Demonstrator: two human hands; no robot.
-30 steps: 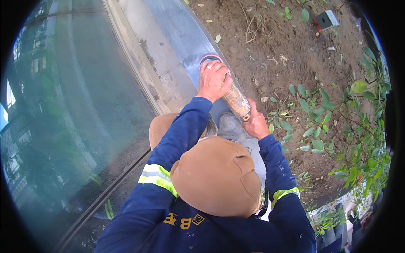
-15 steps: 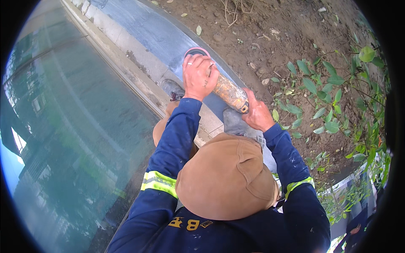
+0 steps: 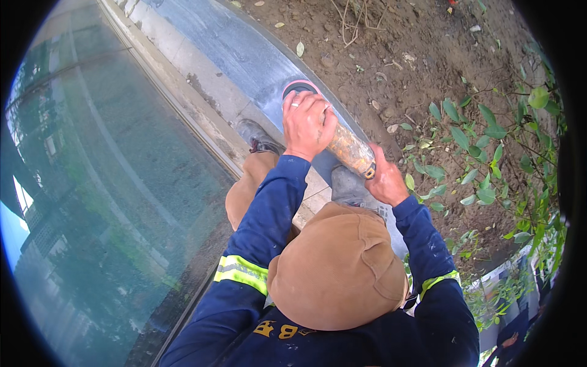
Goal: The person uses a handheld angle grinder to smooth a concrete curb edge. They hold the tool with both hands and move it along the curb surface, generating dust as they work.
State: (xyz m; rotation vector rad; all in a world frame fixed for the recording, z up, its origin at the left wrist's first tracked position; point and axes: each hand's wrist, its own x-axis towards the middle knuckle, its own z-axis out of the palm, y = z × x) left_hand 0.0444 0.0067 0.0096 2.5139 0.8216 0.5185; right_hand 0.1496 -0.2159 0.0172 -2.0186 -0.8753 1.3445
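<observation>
Power tool [image 3: 350, 150] partly covered at the front by the left hand [image 3: 309, 127], some fingers of the right hand [image 3: 388, 181] hidden behind it, boot [image 3: 347, 188] below it partly covered, glass pane [image 3: 134, 177] left of it cut off, red speck [image 3: 452, 2] above and right of it too small to be identified

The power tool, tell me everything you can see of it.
The power tool has a long, rounded body, smeared orange-brown and grey, and a dark round head rimmed in pink. It slants over the grey-blue slab, head toward the picture's upper left, seemingly touching it. The left hand wraps its front; the right hand grips its rear. Whether it runs is unclear.
</observation>
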